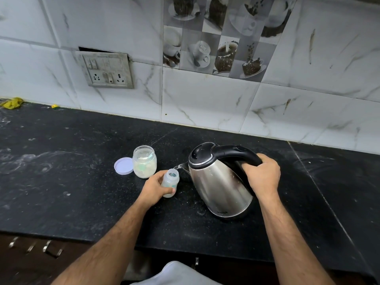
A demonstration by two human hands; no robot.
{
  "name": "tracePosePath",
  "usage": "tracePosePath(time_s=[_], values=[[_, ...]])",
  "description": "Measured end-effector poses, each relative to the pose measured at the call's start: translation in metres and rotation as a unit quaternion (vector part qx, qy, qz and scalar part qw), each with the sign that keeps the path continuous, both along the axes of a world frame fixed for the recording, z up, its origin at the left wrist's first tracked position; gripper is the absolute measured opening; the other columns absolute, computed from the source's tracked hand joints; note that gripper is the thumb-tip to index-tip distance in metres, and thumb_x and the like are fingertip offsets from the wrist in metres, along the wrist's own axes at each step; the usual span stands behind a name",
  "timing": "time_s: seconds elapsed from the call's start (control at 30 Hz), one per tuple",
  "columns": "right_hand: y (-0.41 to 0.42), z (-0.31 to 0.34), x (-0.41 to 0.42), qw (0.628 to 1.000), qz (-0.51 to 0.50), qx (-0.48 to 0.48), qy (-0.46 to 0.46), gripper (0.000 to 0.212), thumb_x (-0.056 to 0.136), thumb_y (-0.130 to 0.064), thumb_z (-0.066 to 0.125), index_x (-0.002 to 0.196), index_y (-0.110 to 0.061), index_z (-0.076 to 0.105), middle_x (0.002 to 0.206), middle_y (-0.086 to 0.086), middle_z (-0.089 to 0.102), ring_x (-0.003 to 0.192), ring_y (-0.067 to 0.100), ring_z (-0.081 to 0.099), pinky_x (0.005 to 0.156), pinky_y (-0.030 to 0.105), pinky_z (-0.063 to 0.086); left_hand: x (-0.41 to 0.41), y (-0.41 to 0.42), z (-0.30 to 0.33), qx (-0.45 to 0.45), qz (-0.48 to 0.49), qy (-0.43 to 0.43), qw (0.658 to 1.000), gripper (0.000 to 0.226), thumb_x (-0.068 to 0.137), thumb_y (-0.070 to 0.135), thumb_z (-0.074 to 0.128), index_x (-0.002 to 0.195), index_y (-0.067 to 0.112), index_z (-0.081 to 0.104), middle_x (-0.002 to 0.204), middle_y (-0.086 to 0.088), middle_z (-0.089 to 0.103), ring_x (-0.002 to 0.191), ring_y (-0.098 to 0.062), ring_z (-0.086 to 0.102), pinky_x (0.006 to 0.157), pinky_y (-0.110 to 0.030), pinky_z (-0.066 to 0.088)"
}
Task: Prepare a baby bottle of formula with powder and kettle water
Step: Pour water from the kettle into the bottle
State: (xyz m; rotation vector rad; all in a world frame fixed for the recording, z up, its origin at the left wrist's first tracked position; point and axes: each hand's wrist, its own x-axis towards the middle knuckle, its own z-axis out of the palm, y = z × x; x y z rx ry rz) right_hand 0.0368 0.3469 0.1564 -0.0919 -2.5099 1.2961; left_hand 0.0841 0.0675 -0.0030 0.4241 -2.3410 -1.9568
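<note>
Head view, looking down on a black bench (61, 182). Right hand (262, 175) wrapped fully round the black handle of the steel kettle (220, 182), tilting it leftward so the spout meets the bottle mouth and a thin stream of water runs in. Left hand (156, 188) curled round the baby bottle (170, 183), gripping the body low and leaving the open neck free under the spout; bottle seems leaned slightly toward the kettle, likely to catch the pour and steady a light container against tipping. Whitish contents at the bottle's base, probably powder already in. Just left of the bottle, an open powder jar (144, 164) upright, a pale green scoop inside, its lilac lid (123, 166) lying flat and touching the jar's left side, kept clear of the pour. No bottle teat or cap in sight.
</note>
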Motion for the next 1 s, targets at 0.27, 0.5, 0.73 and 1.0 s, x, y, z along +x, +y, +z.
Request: tracePosePath(time_s=[0.27, 0.5, 0.73, 1.0], values=[[0.002, -0.015, -0.007, 0.997, -0.003, -0.073, -0.021, 0.002, 0.064, -0.017, 0.067, 0.064, -0.017, 0.065, 0.055, -0.002, 0.059, 0.057, 0.018, 0.054, 0.06, 0.033, 0.046, -0.004, 0.005, 0.005, 0.035, -0.008, 0.012, 0.999, 0.066, 0.068, -0.004, 0.084, 0.125, 0.019, 0.061, 0.118, 0.001, 0.071, 0.113, -0.014, 0.065, 0.101, -0.032, 0.049], [0.002, -0.013, -0.011, 0.982, -0.01, -0.187, -0.038, 0.024, 0.07, 0.001, 0.065, 0.059, -0.019, 0.057, 0.054, -0.004, 0.05, 0.055, 0.015, 0.048, 0.056, 0.031, 0.038, -0.011, 0.01, 0.01, 0.048, -0.008, 0.021, 0.999, 0.067, 0.069, -0.006, 0.083, 0.128, 0.015, 0.059, 0.119, -0.001, 0.07, 0.112, -0.013, 0.066, 0.099, -0.03, 0.05], [-0.011, 0.011, -0.035, 0.953, -0.009, -0.302, -0.011, 0.033, 0.07, 0.006, 0.06, 0.055, -0.019, 0.046, 0.053, -0.002, 0.042, 0.05, 0.014, 0.038, 0.05, 0.029, 0.031, -0.016, 0.008, -0.001, 0.032, 0.004, -0.003, 0.999, 0.064, 0.068, -0.005, 0.083, 0.122, 0.018, 0.061, 0.116, 0.0, 0.071, 0.111, -0.015, 0.066, 0.101, -0.034, 0.051], [-0.046, 0.033, -0.084, 0.935, 0.017, -0.354, -0.02, 0.025, 0.069, 0.006, 0.06, 0.064, -0.016, 0.051, 0.06, 0.002, 0.045, 0.052, 0.012, 0.041, 0.048, 0.024, 0.034, -0.024, 0.009, -0.003, 0.011, 0.011, -0.026, 1.0, 0.06, 0.068, -0.004, 0.083, 0.116, 0.023, 0.059, 0.113, 0.002, 0.07, 0.109, -0.016, 0.066, 0.098, -0.032, 0.052]])
